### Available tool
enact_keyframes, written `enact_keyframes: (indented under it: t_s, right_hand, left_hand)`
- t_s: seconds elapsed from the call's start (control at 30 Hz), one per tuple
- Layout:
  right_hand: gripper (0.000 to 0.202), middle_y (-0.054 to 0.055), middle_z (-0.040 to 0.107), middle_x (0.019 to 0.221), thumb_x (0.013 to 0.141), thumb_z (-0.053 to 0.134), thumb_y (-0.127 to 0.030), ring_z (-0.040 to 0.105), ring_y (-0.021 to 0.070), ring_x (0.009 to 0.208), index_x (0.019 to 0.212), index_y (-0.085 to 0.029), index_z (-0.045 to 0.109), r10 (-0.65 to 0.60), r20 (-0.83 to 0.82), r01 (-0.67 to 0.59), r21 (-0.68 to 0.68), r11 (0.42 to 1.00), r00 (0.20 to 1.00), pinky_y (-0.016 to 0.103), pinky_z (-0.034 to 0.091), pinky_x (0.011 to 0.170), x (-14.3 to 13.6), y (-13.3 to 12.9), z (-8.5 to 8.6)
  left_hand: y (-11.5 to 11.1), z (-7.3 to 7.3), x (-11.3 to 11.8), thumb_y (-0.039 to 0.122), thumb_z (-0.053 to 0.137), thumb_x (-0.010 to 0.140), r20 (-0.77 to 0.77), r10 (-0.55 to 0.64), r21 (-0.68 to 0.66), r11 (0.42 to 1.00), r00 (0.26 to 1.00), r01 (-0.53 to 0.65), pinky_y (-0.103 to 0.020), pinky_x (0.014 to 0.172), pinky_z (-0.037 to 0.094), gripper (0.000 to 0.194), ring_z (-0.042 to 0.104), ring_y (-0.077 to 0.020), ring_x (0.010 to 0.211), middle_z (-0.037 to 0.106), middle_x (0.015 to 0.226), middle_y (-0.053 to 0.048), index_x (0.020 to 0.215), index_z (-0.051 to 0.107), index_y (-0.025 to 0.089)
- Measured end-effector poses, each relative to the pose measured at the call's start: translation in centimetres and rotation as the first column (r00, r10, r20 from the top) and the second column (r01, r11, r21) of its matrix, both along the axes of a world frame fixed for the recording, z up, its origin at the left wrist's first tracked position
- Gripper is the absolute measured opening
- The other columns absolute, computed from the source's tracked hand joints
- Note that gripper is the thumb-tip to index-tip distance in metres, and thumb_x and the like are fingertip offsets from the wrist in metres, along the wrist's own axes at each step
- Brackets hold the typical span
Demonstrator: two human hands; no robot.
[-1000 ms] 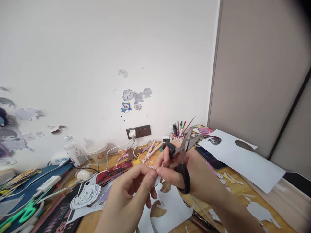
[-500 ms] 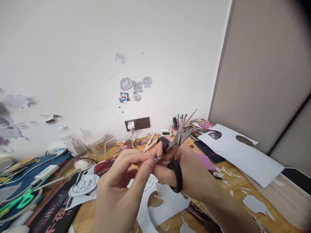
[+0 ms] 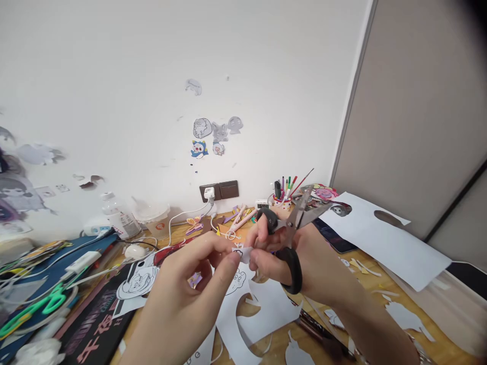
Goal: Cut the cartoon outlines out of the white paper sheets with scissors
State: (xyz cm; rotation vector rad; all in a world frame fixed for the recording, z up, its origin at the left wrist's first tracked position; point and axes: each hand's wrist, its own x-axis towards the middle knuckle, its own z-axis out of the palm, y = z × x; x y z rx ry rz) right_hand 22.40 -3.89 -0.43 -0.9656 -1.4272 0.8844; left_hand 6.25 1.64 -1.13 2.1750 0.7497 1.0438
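Between the thumb and finger of my left hand (image 3: 194,284) is a small paper cutout (image 3: 241,253) with black line drawing on it. My right hand (image 3: 281,248) carries black-handled scissors (image 3: 294,223) looped on its fingers, blades parted and pointing up and away to the right. The fingertips of my right hand are at the cutout's right edge. Below both hands lies a white sheet (image 3: 262,324) with rounded holes cut from it and a line drawing partly hidden by my left hand.
White paper with an oval hole (image 3: 395,263) lies at the right over a dark phone (image 3: 335,235). A pen cup (image 3: 282,201) stands at the back. Green-handled scissors (image 3: 53,299) and a dark booklet (image 3: 95,319) are at the left. Paper scraps (image 3: 409,319) litter the wooden table.
My right fingers have drawn slightly to the right, and more of the small cutout shows between my hands. The scissors have shifted right with my right hand. The whole view has shifted slightly.
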Motion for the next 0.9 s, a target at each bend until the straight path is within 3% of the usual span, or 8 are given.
enact_keyframes:
  t_s: [0.2,0.37,0.53,0.6,0.7,0.8,0.9]
  right_hand:
    - [0.019,-0.005,0.053,0.075,0.072,0.056,-0.003,0.052,0.0090,0.065,0.075,-0.020,0.046,-0.068,0.114,0.063,0.050,0.997,0.991,0.023,0.047,0.063,-0.1,-0.2,0.1]
    - [0.021,-0.006,0.052,0.073,0.071,0.058,-0.005,0.050,0.0088,0.064,0.076,-0.021,0.047,-0.129,0.229,0.126,0.026,0.992,0.965,0.019,0.043,0.056,-0.2,-0.2,0.1]
    - [0.018,-0.004,0.058,0.080,0.078,0.063,-0.026,0.055,0.0135,0.074,0.086,-0.024,0.047,-0.252,0.352,0.251,0.049,0.967,0.901,0.024,0.044,0.064,0.6,-0.8,0.3]
    - [0.021,-0.005,0.057,0.072,0.077,0.064,-0.036,0.054,0.0137,0.066,0.087,-0.024,0.049,-0.169,0.481,0.226,-0.064,0.972,0.860,0.024,0.041,0.056,1.0,-0.9,0.2]
    - [0.028,-0.004,0.057,0.068,0.075,0.063,-0.047,0.050,0.0127,0.059,0.083,-0.022,0.053,0.094,0.596,0.091,-0.272,0.958,0.798,0.022,0.033,0.046,1.3,-0.6,-0.4]
    - [0.033,-0.004,0.056,0.066,0.075,0.061,-0.053,0.048,0.0113,0.056,0.083,-0.021,0.057,0.296,0.538,-0.067,-0.405,0.912,0.789,0.021,0.033,0.046,1.0,-0.1,-0.9]
    - [0.035,-0.004,0.055,0.064,0.073,0.062,-0.052,0.047,0.0097,0.051,0.086,-0.019,0.056,0.400,0.414,-0.150,-0.517,0.843,0.818,0.018,0.034,0.042,0.7,0.2,-0.8]
  left_hand:
    - [0.1,0.0,-0.4,0.026,0.048,0.085,-0.069,0.001,0.051,0.999,0.998,0.002,-0.020,0.049,0.037,0.019,0.049,-0.0101,0.056,0.056,0.061,0.005,0.068,0.057,0.024]
    - [0.0,-0.1,-0.2,0.029,0.049,0.085,-0.080,0.014,0.078,0.997,0.997,-0.007,-0.019,0.044,0.037,0.017,0.049,-0.0101,0.053,0.056,0.060,0.005,0.070,0.057,0.024]
    - [0.2,-0.5,-0.3,0.026,0.051,0.084,0.034,0.267,0.161,0.950,0.963,-0.269,-0.019,0.048,0.037,0.009,0.053,-0.0097,0.061,0.059,0.069,0.005,0.077,0.055,0.024]
    - [0.3,-0.6,-0.2,0.025,0.051,0.085,0.103,0.353,0.171,0.915,0.930,-0.366,-0.019,0.049,0.038,0.007,0.050,-0.0082,0.057,0.056,0.067,0.006,0.079,0.054,0.024]
    - [0.3,-0.6,0.0,0.025,0.050,0.086,0.210,0.401,0.142,0.890,0.892,-0.434,-0.019,0.050,0.039,0.007,0.047,-0.0073,0.054,0.051,0.064,0.006,0.081,0.054,0.024]
    - [-0.1,-0.6,0.2,0.026,0.049,0.088,0.258,0.399,0.117,0.891,0.880,-0.439,-0.019,0.052,0.041,0.008,0.048,-0.0075,0.055,0.050,0.064,0.006,0.081,0.053,0.024]
    - [-0.5,-0.6,0.2,0.027,0.046,0.090,0.253,0.335,0.107,0.922,0.907,-0.371,-0.020,0.052,0.041,0.009,0.050,-0.0081,0.056,0.052,0.064,0.005,0.082,0.051,0.025]
